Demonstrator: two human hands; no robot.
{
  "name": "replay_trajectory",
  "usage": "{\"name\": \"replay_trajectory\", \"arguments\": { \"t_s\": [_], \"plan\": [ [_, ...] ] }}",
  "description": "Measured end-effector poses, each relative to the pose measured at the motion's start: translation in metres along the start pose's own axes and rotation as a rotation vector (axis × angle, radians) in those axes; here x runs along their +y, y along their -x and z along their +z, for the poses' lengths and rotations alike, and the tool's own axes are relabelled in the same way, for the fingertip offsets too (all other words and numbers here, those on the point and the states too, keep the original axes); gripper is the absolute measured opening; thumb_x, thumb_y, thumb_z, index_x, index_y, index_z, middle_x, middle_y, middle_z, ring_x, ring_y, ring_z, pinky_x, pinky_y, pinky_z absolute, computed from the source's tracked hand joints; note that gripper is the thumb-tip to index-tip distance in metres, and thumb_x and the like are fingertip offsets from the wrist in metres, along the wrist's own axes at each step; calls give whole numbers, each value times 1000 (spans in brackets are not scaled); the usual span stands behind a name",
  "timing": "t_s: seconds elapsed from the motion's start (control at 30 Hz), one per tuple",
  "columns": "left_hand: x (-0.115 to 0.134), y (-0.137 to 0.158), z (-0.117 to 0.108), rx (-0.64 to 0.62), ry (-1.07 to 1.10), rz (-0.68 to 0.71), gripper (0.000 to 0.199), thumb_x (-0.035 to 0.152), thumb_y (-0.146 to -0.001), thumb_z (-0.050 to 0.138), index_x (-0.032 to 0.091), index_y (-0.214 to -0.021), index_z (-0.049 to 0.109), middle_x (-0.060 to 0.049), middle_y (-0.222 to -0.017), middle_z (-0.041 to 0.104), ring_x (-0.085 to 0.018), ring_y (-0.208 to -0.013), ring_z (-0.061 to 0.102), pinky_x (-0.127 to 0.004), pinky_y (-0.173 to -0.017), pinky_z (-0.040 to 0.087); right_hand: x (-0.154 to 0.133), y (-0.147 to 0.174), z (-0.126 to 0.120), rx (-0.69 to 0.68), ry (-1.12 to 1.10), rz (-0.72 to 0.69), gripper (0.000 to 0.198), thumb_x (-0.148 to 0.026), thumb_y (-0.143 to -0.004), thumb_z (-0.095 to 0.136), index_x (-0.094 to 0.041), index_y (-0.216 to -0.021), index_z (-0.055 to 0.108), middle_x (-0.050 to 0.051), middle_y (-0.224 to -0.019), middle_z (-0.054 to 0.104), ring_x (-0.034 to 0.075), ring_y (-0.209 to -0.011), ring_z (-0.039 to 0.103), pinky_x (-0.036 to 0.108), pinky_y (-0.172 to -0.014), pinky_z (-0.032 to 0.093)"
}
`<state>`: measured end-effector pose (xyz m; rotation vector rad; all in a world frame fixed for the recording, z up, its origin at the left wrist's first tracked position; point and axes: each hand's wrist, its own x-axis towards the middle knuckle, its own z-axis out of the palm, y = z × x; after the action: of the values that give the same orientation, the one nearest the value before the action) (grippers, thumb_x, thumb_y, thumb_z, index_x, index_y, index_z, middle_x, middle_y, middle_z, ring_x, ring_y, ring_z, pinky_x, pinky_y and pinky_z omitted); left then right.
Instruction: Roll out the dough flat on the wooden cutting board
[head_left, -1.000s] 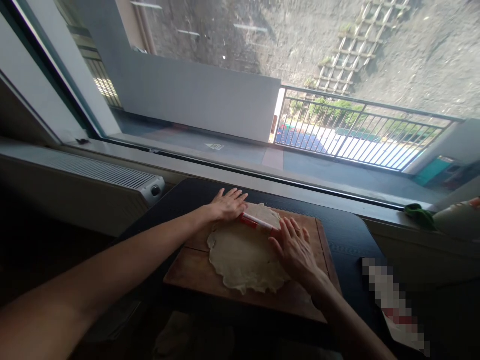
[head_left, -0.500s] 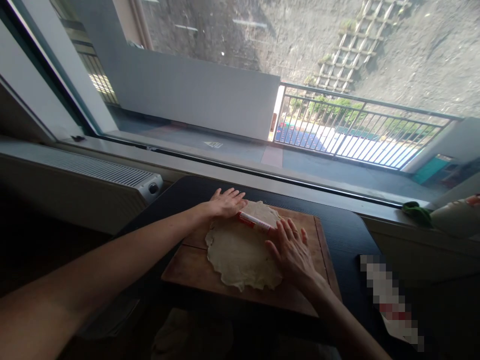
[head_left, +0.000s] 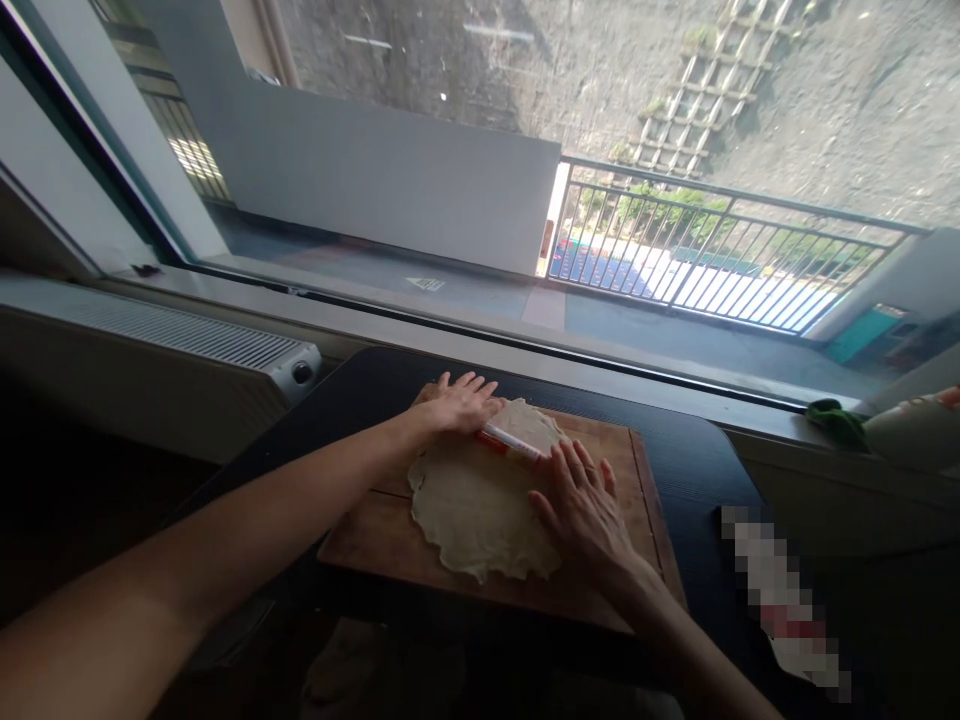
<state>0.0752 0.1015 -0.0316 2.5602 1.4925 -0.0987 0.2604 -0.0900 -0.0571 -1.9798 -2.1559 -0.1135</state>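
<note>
A sheet of rolled-out dough [head_left: 484, 520] with a ragged edge lies flat on a wooden board [head_left: 375, 545]. Across its far part rests a slim red-and-white printed cylinder [head_left: 514, 443]. My left hand [head_left: 463, 402] lies palm down over the cylinder's left end, fingers stretched out towards the window. At the right end, my right hand [head_left: 585, 500] presses down with its fingers extended and slightly spread, the thumb over the dough. Both ends of the cylinder are hidden under my hands.
The board sits on a dark table [head_left: 679, 460] beside a window sill [head_left: 600, 385]. A white radiator [head_left: 292, 375] stands at the left. To the right are a blurred-out item [head_left: 784, 600] on the table edge and a green object [head_left: 836, 425] on the sill.
My left hand has shifted slightly to the right along the cylinder. My right hand and the cylinder stay almost where they were, and the dough looks the same.
</note>
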Motion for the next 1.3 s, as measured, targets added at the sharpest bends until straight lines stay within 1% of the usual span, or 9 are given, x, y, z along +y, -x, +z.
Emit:
{"name": "replay_trajectory", "arguments": {
  "t_s": [0.17,0.37,0.43,0.67,0.73,0.9,0.97,1.2,1.3],
  "plan": [
    [12,-26,-7,7,34,-61,72,64,-87,12,24,-147,24,-9,-154,19,-29,-142,11,-60,-109,10,13,-37,-7,-36,0,127,60,-52,-95,26,-15,-140,37,10,-147,35,26,-139,20,53,-110,15],
    [-2,15,8,37,-11,45,74,65,-88,11,22,-146,27,-8,-153,24,-27,-142,11,-57,-110,2,-4,15,-2,1,-10,-47,67,-56,-92,30,-15,-146,26,9,-153,21,24,-142,11,48,-113,9],
    [-4,21,10,65,-35,74,73,64,-88,10,22,-146,28,-8,-152,25,-27,-142,11,-57,-110,1,-6,21,0,5,-19,-70,68,-56,-92,31,-15,-146,26,8,-153,21,24,-142,10,48,-114,8],
    [15,-14,-7,15,13,-62,74,63,-88,10,20,-148,20,-9,-155,16,-28,-143,9,-58,-110,6,7,-28,-6,12,-27,117,60,-52,-94,30,-15,-140,37,10,-146,37,26,-138,23,53,-110,15],
    [15,-9,-6,9,18,-67,75,63,-88,10,18,-147,21,-10,-154,18,-29,-142,10,-59,-109,6,4,-21,-6,23,-19,97,61,-52,-94,31,-14,-141,36,11,-147,35,26,-139,22,53,-111,15],
    [0,31,9,48,-23,39,77,67,-87,9,22,-146,26,-8,-153,24,-28,-142,10,-57,-110,2,-12,32,-1,50,-19,-64,68,-55,-92,32,-15,-147,23,9,-153,21,23,-142,11,48,-114,9],
    [-1,35,11,66,-34,57,76,67,-87,8,23,-146,27,-8,-153,25,-28,-142,11,-57,-110,2,-14,36,-2,45,-27,-79,69,-56,-92,32,-15,-147,23,8,-153,20,23,-142,10,47,-114,9],
    [18,-12,-5,35,32,-82,75,64,-87,10,20,-147,23,-9,-154,20,-29,-142,8,-59,-110,6,2,-25,-9,-1,-35,132,59,-51,-94,32,-14,-140,37,12,-145,39,26,-138,24,52,-110,16],
    [17,-6,-1,32,38,-79,77,65,-87,9,19,-147,24,-10,-154,21,-29,-142,9,-59,-110,5,-1,-15,-9,10,-32,107,61,-52,-94,32,-13,-141,35,11,-147,35,26,-139,22,52,-111,15]
  ]
}}
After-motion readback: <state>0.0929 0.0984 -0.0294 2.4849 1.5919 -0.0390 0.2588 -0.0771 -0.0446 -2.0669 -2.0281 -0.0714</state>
